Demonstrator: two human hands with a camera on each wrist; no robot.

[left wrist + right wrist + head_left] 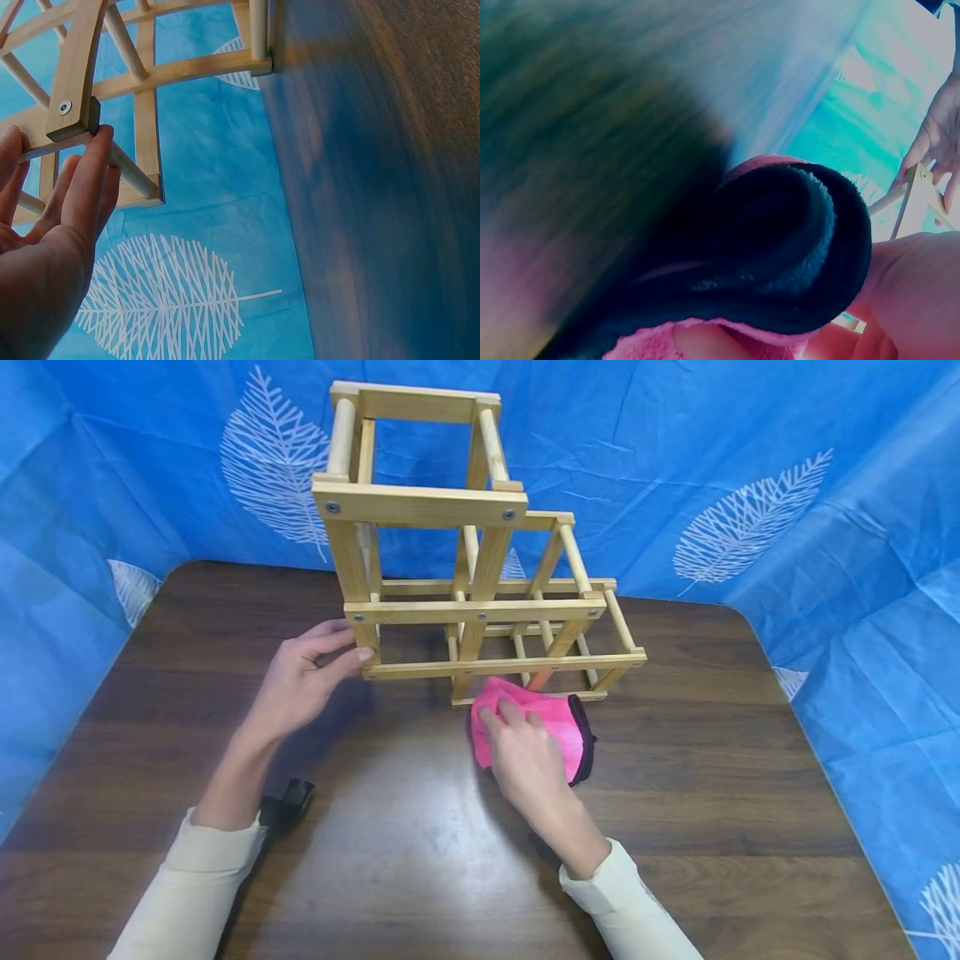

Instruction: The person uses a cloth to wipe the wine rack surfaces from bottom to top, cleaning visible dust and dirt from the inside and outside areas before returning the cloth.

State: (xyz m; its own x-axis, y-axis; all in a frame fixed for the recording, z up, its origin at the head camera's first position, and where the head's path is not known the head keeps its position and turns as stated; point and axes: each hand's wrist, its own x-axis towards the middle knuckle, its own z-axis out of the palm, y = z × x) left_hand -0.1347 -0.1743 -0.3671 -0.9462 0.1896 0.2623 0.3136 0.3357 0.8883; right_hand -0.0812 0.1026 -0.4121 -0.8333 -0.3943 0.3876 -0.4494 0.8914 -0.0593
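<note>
A stepped wooden rack (480,610) of light slats and round dowels stands on the dark table, tallest at its left. My left hand (303,672) pinches the rack's lower left corner, thumb in front and fingers behind; the left wrist view shows these fingers (88,180) against a slat end with a screw. A pink cloth (558,727) with black edging is bunched in my right hand (525,756), against the rack's lower front. Close up in the right wrist view, the cloth's black edge (780,319) curls over and hides most of the fingers.
The dark wood-grain table (420,877) reaches back to a blue curtain (615,435) printed with white leaves, which hangs behind it and at both sides. A black strap (288,802) shows beside my left wrist.
</note>
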